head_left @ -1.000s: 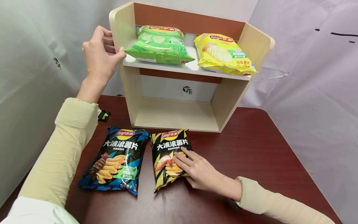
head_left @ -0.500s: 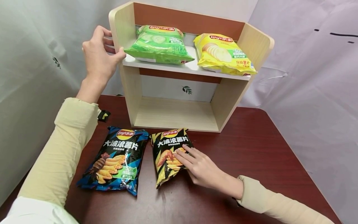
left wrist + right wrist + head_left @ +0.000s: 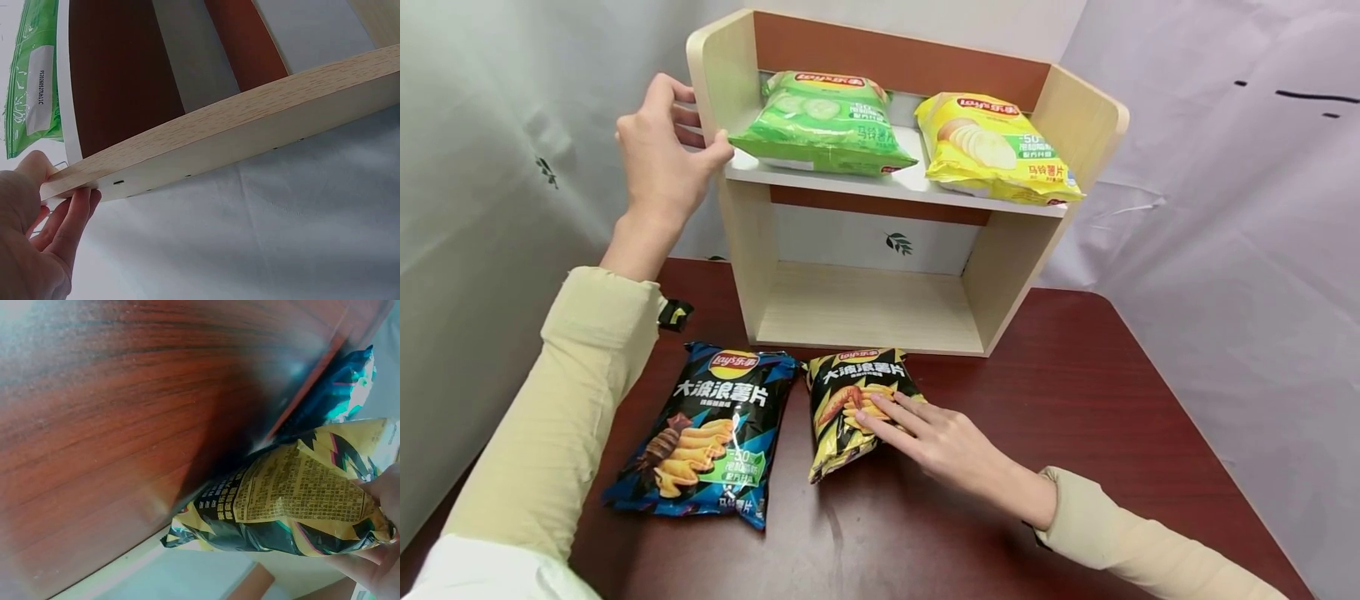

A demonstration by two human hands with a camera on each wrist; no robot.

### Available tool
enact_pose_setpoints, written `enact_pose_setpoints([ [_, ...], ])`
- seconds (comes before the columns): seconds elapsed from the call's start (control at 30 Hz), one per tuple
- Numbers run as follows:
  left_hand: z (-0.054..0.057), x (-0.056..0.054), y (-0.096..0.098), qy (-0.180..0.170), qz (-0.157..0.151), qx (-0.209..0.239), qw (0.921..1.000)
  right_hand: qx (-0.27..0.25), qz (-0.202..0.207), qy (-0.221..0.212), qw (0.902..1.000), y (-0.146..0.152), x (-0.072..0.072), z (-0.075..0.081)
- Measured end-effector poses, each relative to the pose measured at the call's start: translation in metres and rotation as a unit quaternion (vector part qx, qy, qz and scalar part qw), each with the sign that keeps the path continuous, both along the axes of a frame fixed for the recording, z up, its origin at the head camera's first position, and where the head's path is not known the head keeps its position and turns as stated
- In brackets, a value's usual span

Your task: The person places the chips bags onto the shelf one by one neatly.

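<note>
My left hand (image 3: 666,162) grips the left side panel of a light wooden shelf unit (image 3: 751,258); in the left wrist view the thumb and fingers (image 3: 74,225) lie on either side of the panel's edge. A black-and-yellow bag of Lay's chips (image 3: 842,408) is in my right hand (image 3: 951,450), fingers across its printed front. From the right wrist view, the thumb (image 3: 382,490) presses the back of the bag, which tilts with its near end raised. To its left, a larger black-and-blue bag of chips (image 3: 711,442) lies face up on the dark red table (image 3: 1075,400).
On the upper shelf sit a green bag of chips (image 3: 827,125) at left and a yellow one (image 3: 992,146) at right. The lower compartment (image 3: 865,300) faces the table's near side. A small black item (image 3: 674,315) lies by the left sleeve. Pale curtains (image 3: 1240,250) hang around.
The near end of the black-and-yellow bag has come up and away from the person, the right hand still holding it. My left hand keeps its place on the shelf panel.
</note>
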State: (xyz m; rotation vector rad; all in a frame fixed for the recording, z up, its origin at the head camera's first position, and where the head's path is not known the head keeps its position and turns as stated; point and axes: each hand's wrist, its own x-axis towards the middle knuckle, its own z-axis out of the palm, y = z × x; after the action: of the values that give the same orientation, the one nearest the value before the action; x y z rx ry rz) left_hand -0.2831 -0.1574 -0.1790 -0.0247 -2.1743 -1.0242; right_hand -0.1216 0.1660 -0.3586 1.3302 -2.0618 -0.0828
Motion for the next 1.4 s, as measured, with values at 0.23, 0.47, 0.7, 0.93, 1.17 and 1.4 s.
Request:
enact_pose_setpoints([
  [0.23, -0.002, -0.001, 0.001, 0.005, -0.002, -0.001, 1.0, -0.008, 0.016, 0.029, 0.9994, 0.004, -0.003, 0.004],
  [0.47, 0.0, 0.001, -0.003, 0.009, -0.003, -0.004, 0.9999, -0.031, 0.033, 0.054, 0.9975, 0.004, -0.005, 0.005],
  [0.7, -0.001, 0.0, -0.002, 0.003, -0.006, -0.009, 0.9999, -0.04, 0.027, 0.051, 0.9976, 0.008, -0.005, 0.01],
  [0.93, -0.003, 0.0, 0.0, 0.013, 0.0, -0.012, 0.9998, -0.052, 0.039, 0.083, 0.9944, 0.01, -0.011, 0.019],
  [1.17, -0.003, 0.0, -0.001, 0.017, 0.0, -0.013, 0.9998, -0.059, 0.056, 0.118, 0.9897, 0.005, -0.026, 0.025],
  [1.4, -0.004, 0.0, -0.001, 0.022, -0.002, -0.012, 0.9997, -0.053, 0.035, 0.112, 0.9917, 0.0, -0.039, 0.028],
])
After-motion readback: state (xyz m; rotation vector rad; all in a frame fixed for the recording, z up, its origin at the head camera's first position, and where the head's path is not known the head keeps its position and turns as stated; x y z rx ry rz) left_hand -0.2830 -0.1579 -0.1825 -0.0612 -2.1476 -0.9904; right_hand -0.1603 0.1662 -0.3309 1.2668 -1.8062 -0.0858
